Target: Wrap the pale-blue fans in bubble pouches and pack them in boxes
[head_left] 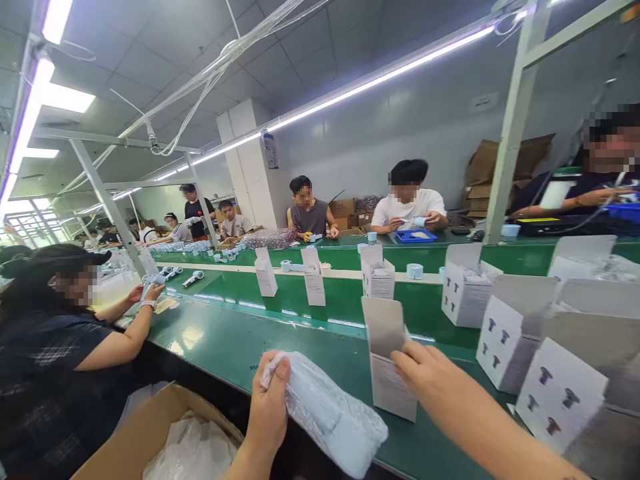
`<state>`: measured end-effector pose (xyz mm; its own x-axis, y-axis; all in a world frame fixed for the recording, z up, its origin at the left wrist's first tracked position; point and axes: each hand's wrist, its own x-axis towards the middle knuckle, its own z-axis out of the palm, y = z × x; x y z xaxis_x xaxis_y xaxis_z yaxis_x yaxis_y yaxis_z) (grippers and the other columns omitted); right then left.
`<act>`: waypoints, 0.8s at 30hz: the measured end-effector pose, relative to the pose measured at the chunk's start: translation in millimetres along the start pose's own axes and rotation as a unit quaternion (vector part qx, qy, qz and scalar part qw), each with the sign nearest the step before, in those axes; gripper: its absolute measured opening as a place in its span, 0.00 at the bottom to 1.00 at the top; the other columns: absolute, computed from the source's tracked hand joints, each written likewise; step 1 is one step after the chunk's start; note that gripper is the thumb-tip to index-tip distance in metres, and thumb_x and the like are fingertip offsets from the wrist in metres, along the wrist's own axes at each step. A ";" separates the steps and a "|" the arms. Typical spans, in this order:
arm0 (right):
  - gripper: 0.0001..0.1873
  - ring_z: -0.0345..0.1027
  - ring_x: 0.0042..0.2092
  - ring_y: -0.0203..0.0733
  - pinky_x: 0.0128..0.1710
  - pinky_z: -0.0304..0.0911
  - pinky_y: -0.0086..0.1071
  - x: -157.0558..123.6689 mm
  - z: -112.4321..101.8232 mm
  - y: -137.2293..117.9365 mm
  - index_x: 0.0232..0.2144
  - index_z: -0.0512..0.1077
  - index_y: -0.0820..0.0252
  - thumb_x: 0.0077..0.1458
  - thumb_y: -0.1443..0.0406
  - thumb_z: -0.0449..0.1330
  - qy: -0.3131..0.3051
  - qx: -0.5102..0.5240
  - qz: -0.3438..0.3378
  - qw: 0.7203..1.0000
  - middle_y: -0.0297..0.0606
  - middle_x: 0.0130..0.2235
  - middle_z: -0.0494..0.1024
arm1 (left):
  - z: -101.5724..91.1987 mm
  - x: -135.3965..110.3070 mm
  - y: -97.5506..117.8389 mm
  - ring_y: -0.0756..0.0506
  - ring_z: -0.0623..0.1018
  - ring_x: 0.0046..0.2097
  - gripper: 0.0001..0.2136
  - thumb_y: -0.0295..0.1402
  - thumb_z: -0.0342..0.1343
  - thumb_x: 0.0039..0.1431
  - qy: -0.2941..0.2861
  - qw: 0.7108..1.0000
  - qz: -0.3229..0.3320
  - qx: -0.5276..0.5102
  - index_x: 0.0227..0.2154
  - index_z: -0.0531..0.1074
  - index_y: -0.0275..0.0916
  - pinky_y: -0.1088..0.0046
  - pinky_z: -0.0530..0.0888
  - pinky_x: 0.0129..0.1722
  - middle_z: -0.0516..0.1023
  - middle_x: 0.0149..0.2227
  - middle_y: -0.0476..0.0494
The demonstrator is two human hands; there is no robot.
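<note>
Left hand (267, 400) closed round one end of a bubble-wrapped pale blue item (327, 413), thumb on top; item held up in front of the tabletop (220, 333) edge, slanting down to the right, apart from the box. Right hand (425, 370) grasping an upright white box (393, 393) by the side of its mouth, thumb hidden; box flap raised, box on the green tabletop. Further right, open printed boxes (560, 393) in a row, flaps up. Lower left, a brown carton (125, 437) with crumpled clear plastic (193, 450) inside. Far left, a seated co-worker (55, 360) holding a pale blue piece (153, 280)
</note>
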<state>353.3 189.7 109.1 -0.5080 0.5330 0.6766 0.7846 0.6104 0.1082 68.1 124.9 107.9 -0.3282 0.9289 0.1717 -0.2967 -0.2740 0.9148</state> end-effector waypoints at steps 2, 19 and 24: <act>0.15 0.72 0.34 0.45 0.32 0.70 0.38 3.1 -2.7 -8.5 0.43 0.69 0.58 0.58 0.75 0.49 -0.004 0.012 -0.010 1.000 0.44 0.40 0.72 | -1.0 3.6 2.6 0.52 0.64 0.29 0.18 0.47 0.65 0.52 0.004 1.000 -0.005 -0.012 0.33 0.70 0.39 0.78 0.65 0.29 0.64 0.27 0.53; 0.27 0.57 0.62 0.58 0.56 0.66 0.51 2.9 0.5 17.5 0.54 0.61 0.51 0.53 0.60 0.62 -0.114 0.307 0.226 0.918 0.45 0.66 0.40 | 33.5 18.6 32.4 0.52 0.70 0.28 0.20 0.46 0.70 0.46 -0.046 0.998 0.017 -0.033 0.32 0.71 0.37 0.78 0.69 0.27 0.71 0.26 0.51; 0.34 0.45 0.68 0.61 0.60 0.62 0.51 1.3 6.6 9.1 0.56 0.56 0.52 0.49 0.63 0.64 -0.103 0.331 0.144 0.927 0.47 0.63 0.49 | 77.9 47.8 50.2 0.52 0.71 0.27 0.21 0.48 0.69 0.45 -0.060 0.990 0.116 -0.056 0.33 0.69 0.41 0.78 0.69 0.28 0.72 0.28 0.53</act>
<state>357.4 199.8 106.2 -0.4216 0.7890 0.4469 0.5424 0.6144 -0.5730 107.4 175.0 190.4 -0.2919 0.8586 0.4214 -0.3261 -0.5036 0.8001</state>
